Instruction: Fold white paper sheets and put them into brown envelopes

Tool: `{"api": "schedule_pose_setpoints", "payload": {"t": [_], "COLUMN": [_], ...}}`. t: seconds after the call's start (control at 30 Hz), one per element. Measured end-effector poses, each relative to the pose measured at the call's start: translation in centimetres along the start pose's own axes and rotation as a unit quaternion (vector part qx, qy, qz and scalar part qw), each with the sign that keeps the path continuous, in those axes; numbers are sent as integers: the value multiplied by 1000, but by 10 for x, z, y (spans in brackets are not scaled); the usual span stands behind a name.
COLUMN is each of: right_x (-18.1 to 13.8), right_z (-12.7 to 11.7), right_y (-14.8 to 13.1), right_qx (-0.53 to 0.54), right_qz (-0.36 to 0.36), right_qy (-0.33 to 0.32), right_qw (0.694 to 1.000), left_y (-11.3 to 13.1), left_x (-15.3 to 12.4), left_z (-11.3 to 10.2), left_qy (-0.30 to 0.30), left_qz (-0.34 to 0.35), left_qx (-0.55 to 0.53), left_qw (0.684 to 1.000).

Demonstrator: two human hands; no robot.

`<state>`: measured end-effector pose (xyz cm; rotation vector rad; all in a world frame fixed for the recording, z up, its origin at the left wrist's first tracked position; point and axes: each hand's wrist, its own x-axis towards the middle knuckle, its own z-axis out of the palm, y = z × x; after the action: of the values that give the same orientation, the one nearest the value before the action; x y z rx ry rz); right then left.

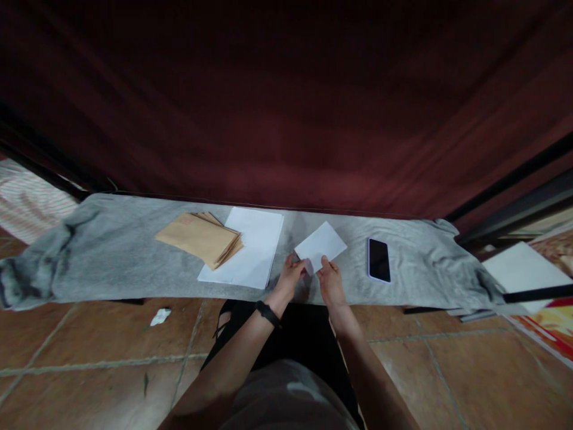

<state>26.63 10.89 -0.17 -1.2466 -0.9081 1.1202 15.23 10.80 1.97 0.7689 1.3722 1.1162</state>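
- Grip: left hand [290, 276] pinched the small white sheet [323, 242] at its 7 o'clock side; right hand [331, 280] pinched it around 5 o'clock.
- Sheet was over the grey cloth [421, 254], 12 o'clock from the body.
- Step: looked like folding or squaring the near edge (a bit seemed turned up, hard to tell).
- Next move called for, probably: edges lined up, crease pressed.
- 9 o'clock: white paper stack [257, 251], brown envelopes [197, 236] partly on top; contents not visible.
- 3–4 o'clock: phone [379, 261], well apart.
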Motion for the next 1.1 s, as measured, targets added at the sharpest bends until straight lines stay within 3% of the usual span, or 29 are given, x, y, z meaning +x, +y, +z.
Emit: {"api": "schedule_pose_setpoints", "payload": {"t": [0.13,0.23,0.33,0.43,0.5,0.57,0.67,0.73,0.87,1.0,1.1], "right_x": [-2,0,3,2,-1,-4,-9,-11,-15,-17,-18], "right_z": [-7,-25,-46,-59,-59,-54,-41,-34,-30,-35,-38], "right_y": [12,21,28,29,28,25,24,25,28,30,32], "right_qx": [39,-9,-116,-306,-414,-476,-550,-590,-627,-639,-641], "right_qz": [33,35,4,-110,-190,-243,-277,-277,-265,-267,-276], "right_qy": [5,30,91,136,94,2,-113,-135,-133,-153,-162], "right_qw": [999,999,989,936,885,845,780,746,721,705,698], "left_y": [-15,-18,-17,-15,-13,-10,-6,-4,-11,-33,-47], "left_x": [11,25,36,41,43,44,45,42,24,-6,-21], "left_z": [0,-9,-19,-23,-23,-22,-21,-20,-15,-5,-4], "left_qy": [-5,18,-7,-32,-47,-56,-51,-34,17,-54,-73], "left_qz": [12,41,98,139,151,162,173,175,233,320,339], "left_qx": [5,112,251,350,388,409,432,458,521,545,566], "left_qw": [1000,993,963,926,908,896,884,871,821,773,748]}}
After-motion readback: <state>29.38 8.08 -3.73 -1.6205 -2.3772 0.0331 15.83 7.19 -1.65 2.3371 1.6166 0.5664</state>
